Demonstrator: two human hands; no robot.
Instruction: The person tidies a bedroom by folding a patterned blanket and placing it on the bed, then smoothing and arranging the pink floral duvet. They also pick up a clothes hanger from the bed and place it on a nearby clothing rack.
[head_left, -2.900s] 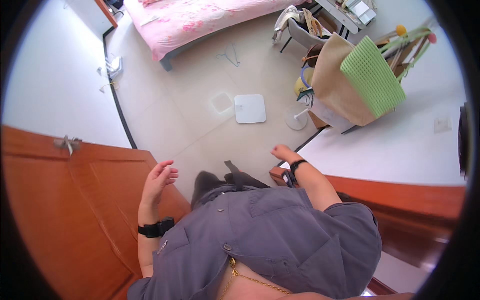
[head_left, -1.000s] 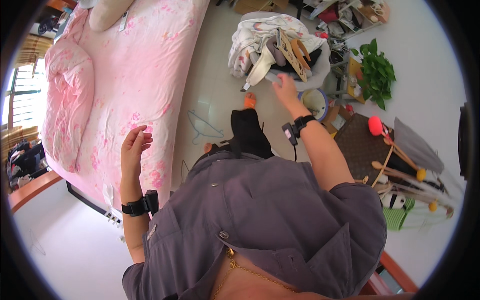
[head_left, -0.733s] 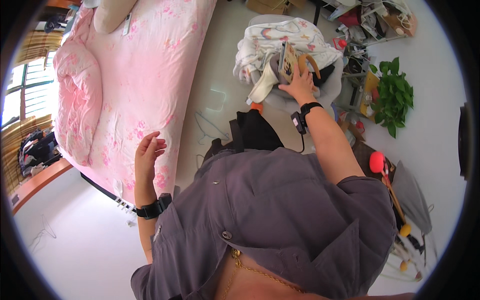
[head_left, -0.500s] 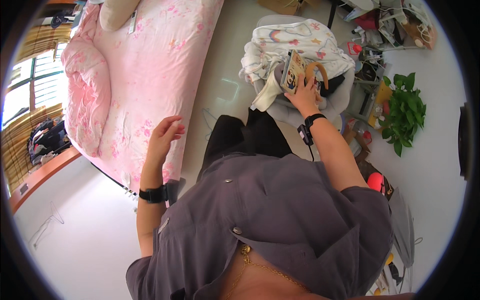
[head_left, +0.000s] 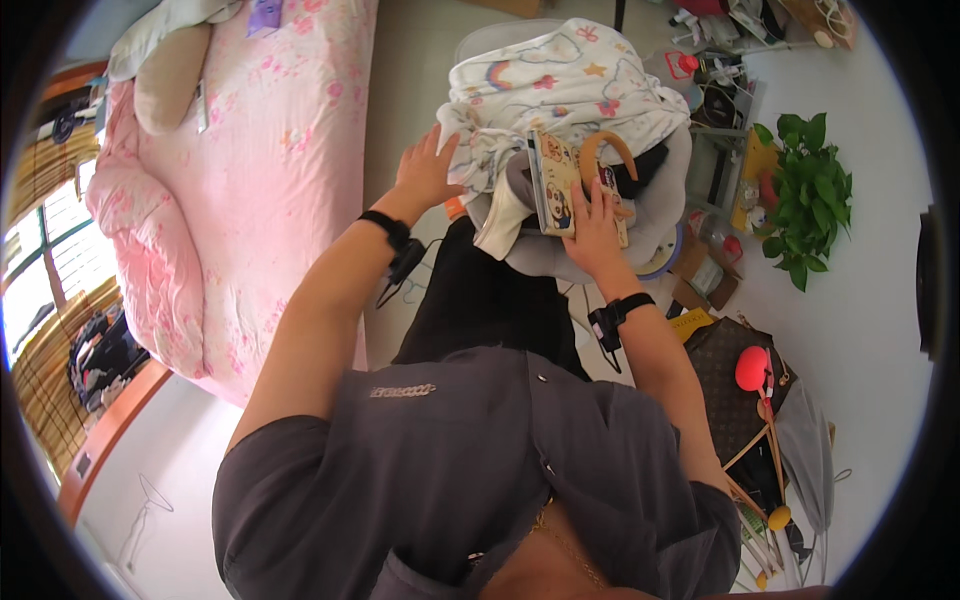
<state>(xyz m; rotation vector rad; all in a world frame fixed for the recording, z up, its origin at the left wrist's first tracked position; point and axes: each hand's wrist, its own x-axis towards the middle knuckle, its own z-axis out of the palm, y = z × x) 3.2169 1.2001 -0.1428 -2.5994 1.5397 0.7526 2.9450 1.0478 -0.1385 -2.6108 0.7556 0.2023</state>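
Observation:
A white blanket (head_left: 570,85) with rainbow, star and flower prints lies heaped on a grey cushioned chair (head_left: 655,205) in front of me. My right hand (head_left: 597,235) is on a cream book (head_left: 553,180) with cartoon figures on its cover, fingers laid along it and thumb partly hidden. Beside those fingers stands a tan curved band (head_left: 612,148), with dark cloth (head_left: 645,170) behind it. Left of the book hangs a cream cloth (head_left: 503,222). My left hand (head_left: 425,175), fingers apart and holding nothing, is at the blanket's left edge; contact is unclear.
A bed (head_left: 270,200) with pink floral bedding runs along the left. To the right are a cluttered shelf (head_left: 722,135), a green leafy plant (head_left: 800,200), a cardboard box (head_left: 705,270) and a brown patterned bag (head_left: 725,375).
My left hand has moved from beside the bed forward and right to the blanket. My right hand stays on the book, now lower and further left in the picture, as the whole view has shifted.

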